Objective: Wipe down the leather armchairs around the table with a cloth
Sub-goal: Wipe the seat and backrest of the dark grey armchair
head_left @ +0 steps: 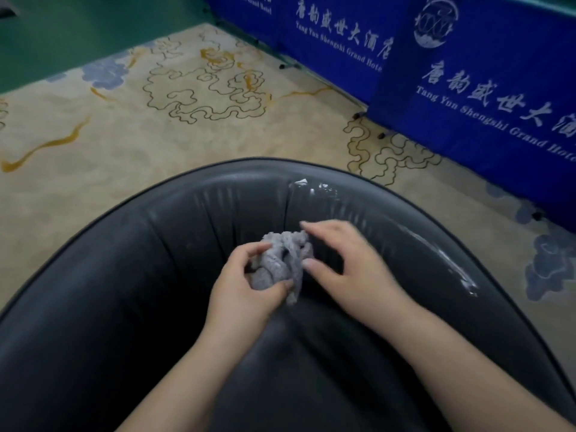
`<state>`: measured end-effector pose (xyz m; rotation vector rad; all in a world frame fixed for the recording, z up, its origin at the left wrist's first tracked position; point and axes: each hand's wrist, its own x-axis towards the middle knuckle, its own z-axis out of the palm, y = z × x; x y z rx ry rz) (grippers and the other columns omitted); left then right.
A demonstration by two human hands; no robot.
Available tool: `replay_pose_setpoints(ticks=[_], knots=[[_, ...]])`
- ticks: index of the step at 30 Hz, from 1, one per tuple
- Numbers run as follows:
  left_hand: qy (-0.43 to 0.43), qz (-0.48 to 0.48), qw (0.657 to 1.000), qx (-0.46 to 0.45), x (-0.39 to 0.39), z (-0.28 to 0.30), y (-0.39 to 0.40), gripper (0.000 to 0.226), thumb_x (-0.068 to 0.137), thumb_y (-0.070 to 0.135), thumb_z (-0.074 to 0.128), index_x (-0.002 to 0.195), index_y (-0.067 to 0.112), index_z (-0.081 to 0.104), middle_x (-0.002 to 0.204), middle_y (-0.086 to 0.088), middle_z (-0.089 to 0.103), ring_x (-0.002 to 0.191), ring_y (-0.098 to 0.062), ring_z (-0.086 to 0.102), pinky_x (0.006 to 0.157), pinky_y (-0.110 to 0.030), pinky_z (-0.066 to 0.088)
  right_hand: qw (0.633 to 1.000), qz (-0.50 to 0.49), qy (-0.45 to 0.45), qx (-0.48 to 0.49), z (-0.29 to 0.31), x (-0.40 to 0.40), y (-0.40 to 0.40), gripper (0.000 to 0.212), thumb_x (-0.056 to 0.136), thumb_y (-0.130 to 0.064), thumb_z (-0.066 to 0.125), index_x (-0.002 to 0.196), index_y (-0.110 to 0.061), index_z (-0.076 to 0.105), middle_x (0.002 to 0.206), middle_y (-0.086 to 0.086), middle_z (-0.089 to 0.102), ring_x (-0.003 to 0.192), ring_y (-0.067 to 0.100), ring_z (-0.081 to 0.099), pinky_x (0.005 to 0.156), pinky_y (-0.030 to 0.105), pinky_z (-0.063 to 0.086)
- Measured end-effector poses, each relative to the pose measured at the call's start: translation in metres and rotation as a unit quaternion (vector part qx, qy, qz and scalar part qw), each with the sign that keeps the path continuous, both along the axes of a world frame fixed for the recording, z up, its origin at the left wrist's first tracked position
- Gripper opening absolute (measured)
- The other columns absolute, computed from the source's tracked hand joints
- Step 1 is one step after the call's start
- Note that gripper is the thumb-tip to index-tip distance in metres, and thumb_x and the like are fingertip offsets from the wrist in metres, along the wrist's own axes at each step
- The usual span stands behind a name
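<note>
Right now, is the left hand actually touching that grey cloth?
Touching. The head view shows the left hand gripping the bunched grey cloth, thumb and fingers curled round it.

We are in a hotel function room, or so the signs suggest. Blue fabric panels (452, 88) along the right edge carry white Chinese characters, a round emblem and the words "Tang Yun Shengshi Grand Hotel". Beneath us spreads a cream carpet (156, 126) woven with gold cloud scrolls and blue blossoms, and a dark leather armchair (124, 291) fills the foreground.
</note>
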<state>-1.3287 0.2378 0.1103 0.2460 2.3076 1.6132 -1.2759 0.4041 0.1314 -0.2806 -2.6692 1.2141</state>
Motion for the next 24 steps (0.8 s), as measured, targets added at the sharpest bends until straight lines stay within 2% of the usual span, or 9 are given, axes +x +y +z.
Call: replay_pose_setpoints(ticks=[2,4,6,8,12,16,20,22,24], knots=[[-0.008,0.031,0.999,0.018,-0.003,-0.002,0.003,0.052,0.070,0.006,0.082,0.106,0.035,0.059,0.111,0.008,0.063,0.096,-0.005,0.064,0.089,-0.032,0.053,0.986,-0.060,-0.039,0.150,0.002,0.005,0.038,0.068,0.078,-0.037,0.073,0.139,-0.030,0.044,0.131,-0.008,0.047,0.125,0.011,0.042,0.109,0.032,0.032],[-0.005,0.057,0.998,0.034,-0.010,-0.004,0.005,0.050,0.072,0.006,0.080,0.107,0.034,0.058,0.113,0.006,0.063,0.094,-0.001,0.064,0.084,-0.026,0.052,0.953,-0.126,-0.123,0.245,0.003,0.009,0.076,0.095,0.072,-0.051,0.074,0.149,-0.030,0.022,0.147,-0.004,0.031,0.137,0.017,0.027,0.114,0.039,0.022],[0.006,0.071,0.996,0.048,-0.020,-0.005,0.011,0.049,0.073,0.008,0.081,0.107,0.033,0.058,0.113,0.006,0.064,0.098,-0.005,0.064,0.086,-0.027,0.051,0.926,-0.143,-0.204,0.285,0.000,0.004,0.103,0.119,0.065,-0.063,0.073,0.152,-0.026,0.000,0.158,0.000,0.014,0.145,0.020,0.011,0.118,0.046,0.010],[0.025,0.073,0.996,0.047,-0.029,-0.005,0.022,0.048,0.072,0.011,0.082,0.107,0.034,0.058,0.111,0.009,0.065,0.101,-0.006,0.063,0.089,-0.028,0.051,0.911,-0.128,-0.257,0.296,-0.007,-0.008,0.119,0.129,0.060,-0.069,0.073,0.151,-0.023,-0.006,0.158,0.003,0.016,0.146,0.021,0.013,0.118,0.051,0.007],[0.137,0.112,0.984,-0.021,-0.053,0.002,0.050,0.045,0.072,0.019,0.081,0.107,0.032,0.057,0.117,0.006,0.058,0.100,-0.004,0.059,0.088,-0.017,0.047,0.908,-0.104,-0.285,0.291,-0.021,-0.021,0.132,0.125,0.059,-0.070,0.072,0.152,-0.019,0.005,0.148,0.006,0.030,0.135,0.027,0.031,0.115,0.045,0.024],[0.242,0.088,0.959,-0.121,-0.084,-0.011,0.077,0.054,0.082,0.010,0.070,0.132,0.018,0.052,0.141,-0.005,0.038,0.128,-0.021,0.040,0.111,-0.023,0.027,0.910,-0.114,-0.262,0.301,-0.031,-0.017,0.129,0.118,0.066,-0.067,0.069,0.151,-0.020,0.002,0.146,0.006,0.027,0.133,0.026,0.030,0.110,0.039,0.027],[0.310,0.012,0.905,-0.292,-0.096,-0.039,0.098,0.068,0.088,0.023,0.065,0.148,0.015,0.034,0.153,-0.013,0.028,0.124,-0.038,0.032,0.106,-0.046,0.031,0.910,-0.114,-0.259,0.302,-0.036,-0.020,0.130,0.117,0.070,-0.066,0.067,0.151,-0.019,-0.003,0.148,0.007,0.022,0.136,0.027,0.025,0.111,0.039,0.024],[0.330,0.016,0.901,-0.280,-0.096,-0.046,0.104,0.067,0.086,0.021,0.068,0.145,0.013,0.039,0.151,-0.015,0.031,0.120,-0.038,0.036,0.103,-0.044,0.035,0.910,-0.114,-0.260,0.302,-0.037,-0.020,0.131,0.117,0.070,-0.066,0.066,0.151,-0.019,-0.004,0.149,0.007,0.020,0.136,0.027,0.023,0.112,0.039,0.022],[0.359,-0.004,0.909,-0.210,-0.093,-0.050,0.110,0.056,0.084,0.006,0.067,0.137,0.006,0.051,0.144,-0.016,0.039,0.112,-0.034,0.044,0.101,-0.029,0.037,0.909,-0.117,-0.260,0.302,-0.039,-0.019,0.131,0.117,0.071,-0.067,0.065,0.151,-0.019,-0.006,0.150,0.007,0.018,0.138,0.026,0.021,0.113,0.039,0.019]])
